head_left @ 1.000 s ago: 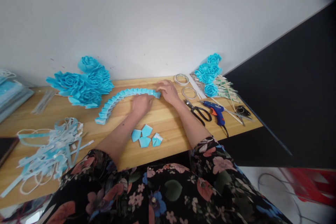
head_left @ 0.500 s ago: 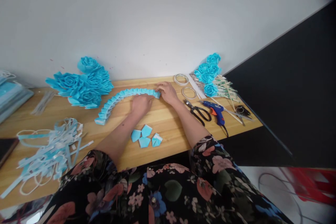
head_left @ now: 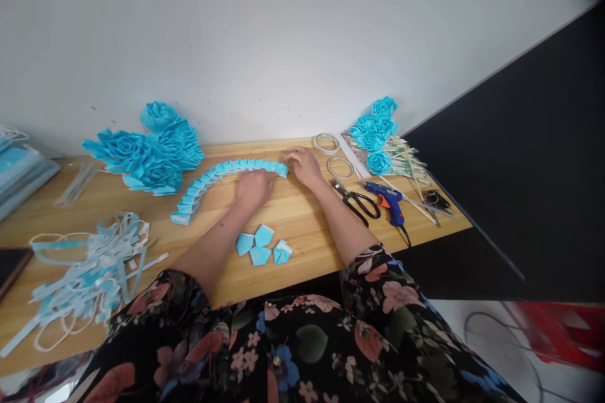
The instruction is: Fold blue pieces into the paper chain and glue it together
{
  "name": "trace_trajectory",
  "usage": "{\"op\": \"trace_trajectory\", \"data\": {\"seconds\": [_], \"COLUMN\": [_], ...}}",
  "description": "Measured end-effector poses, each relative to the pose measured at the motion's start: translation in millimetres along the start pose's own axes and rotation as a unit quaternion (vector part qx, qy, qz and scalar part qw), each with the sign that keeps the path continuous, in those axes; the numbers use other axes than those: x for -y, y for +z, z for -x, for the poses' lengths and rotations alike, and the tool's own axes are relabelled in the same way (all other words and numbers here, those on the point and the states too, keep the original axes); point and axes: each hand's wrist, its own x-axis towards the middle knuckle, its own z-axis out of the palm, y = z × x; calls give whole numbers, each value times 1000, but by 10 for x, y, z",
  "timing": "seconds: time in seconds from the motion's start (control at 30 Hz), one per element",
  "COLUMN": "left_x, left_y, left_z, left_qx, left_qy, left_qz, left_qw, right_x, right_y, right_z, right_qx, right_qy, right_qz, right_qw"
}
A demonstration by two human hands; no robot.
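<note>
A curved row of overlapping folded light-blue petals (head_left: 222, 170) arcs across the table, its right end between my hands. My left hand (head_left: 255, 189) lies along the inner edge near that end, its fingers closed against the strip and partly hidden. Just past the right end, my right hand (head_left: 305, 167) hovers with bent, parted fingers and nothing visible in them. Nearer me are several loose folded blue petals (head_left: 259, 255), one turned to show its creased, white-edged side (head_left: 282, 252).
Large blue flowers (head_left: 161, 151) stand at left behind a heap of cut strips (head_left: 94, 277). To the right lie tape rolls (head_left: 326, 143), scissors (head_left: 362, 204), a blue glue gun (head_left: 390, 198), small blue roses (head_left: 375, 126) and wooden sticks (head_left: 409, 160). A dark panel (head_left: 520, 170) borders the table.
My right hand has drawn slightly right, off the end of the petal row, and its fingers have parted. My left hand and the row stay almost where they were.
</note>
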Motion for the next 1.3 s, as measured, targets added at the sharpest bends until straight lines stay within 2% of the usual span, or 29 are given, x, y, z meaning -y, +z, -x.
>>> {"op": "trace_trajectory", "data": {"seconds": [0.2, 0.33, 0.43, 0.6, 0.77, 0.87, 1.0, 1.13, 1.2, 1.3], "left_x": [18, 23, 33, 76, 116, 126, 152, 191, 212, 256], "left_y": [18, 27, 17, 5, 20, 24, 43, 89, 116, 159], "left_z": [-5, -2, 6, 5, -30, -52, -70, -81, -94, -126], "left_qx": [0, -1, -27, -65, -59, -58, -61, -88, -103, -116], "left_qy": [6, -1, -30, -89, -93, -93, -84, -81, -85, -84], "left_qz": [2, 16, 75, 173, 181, 177, 181, 218, 227, 242], "left_qw": [1000, 1000, 996, 979, 977, 978, 978, 969, 965, 960], "right_x": [37, 7, -14, 10, 153, 357, 729, 1025, 1098, 1124], "right_y": [-16, -38, -59, -83, -184, -318, -531, -607, -560, -442], "right_z": [2, -5, -1, 4, -33, -28, 149, 540, 738, 953], "right_qx": [22, -33, -73, -103, -120, -54, 170, 302, 336, 316], "right_qy": [-8, -10, -5, 6, 11, -7, -57, -103, -120, -123], "right_qz": [0, -9, -16, -25, -84, -135, -79, -16, -19, -5], "right_qw": [1000, 999, 997, 994, 989, 989, 981, 947, 934, 941]}}
